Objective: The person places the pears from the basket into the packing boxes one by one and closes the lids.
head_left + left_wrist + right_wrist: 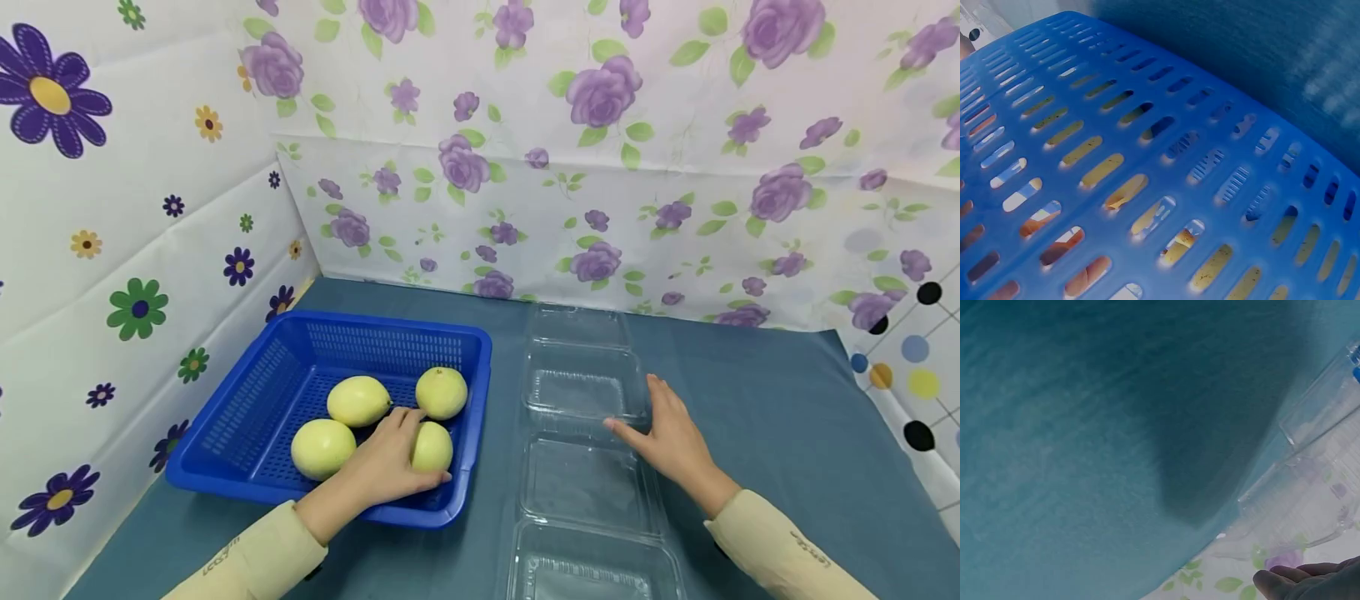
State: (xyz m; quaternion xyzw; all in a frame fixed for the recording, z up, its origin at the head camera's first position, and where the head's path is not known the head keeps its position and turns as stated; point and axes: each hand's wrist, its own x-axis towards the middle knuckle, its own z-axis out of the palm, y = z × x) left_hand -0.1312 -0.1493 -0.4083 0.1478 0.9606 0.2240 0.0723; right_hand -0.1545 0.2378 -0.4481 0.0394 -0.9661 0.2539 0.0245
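In the head view, my left hand (386, 462) reaches into a blue plastic basket (213, 433) and grips a pale yellow melon (432, 448) near the basket's right end. The thumb lies along the melon's near side. Around it sit a rounder melon (441, 392), an oval melon (359, 401) and another melon (323, 448). My right hand (675, 442) has its fingers spread at the right edge of a clear plastic container (581, 385), holding nothing; whether it touches the rim I cannot tell. The left wrist view shows mostly the slotted basket wall (1166, 162), with yellow showing through.
More clear plastic trays, a flat one (588, 483) and a deeper one (600, 575), lie in a column toward me. Another clear section (579, 325) lies at the back. A blue-green cloth (772, 417) covers the table, with flowered sheets (540, 200) hanging behind and at the left.
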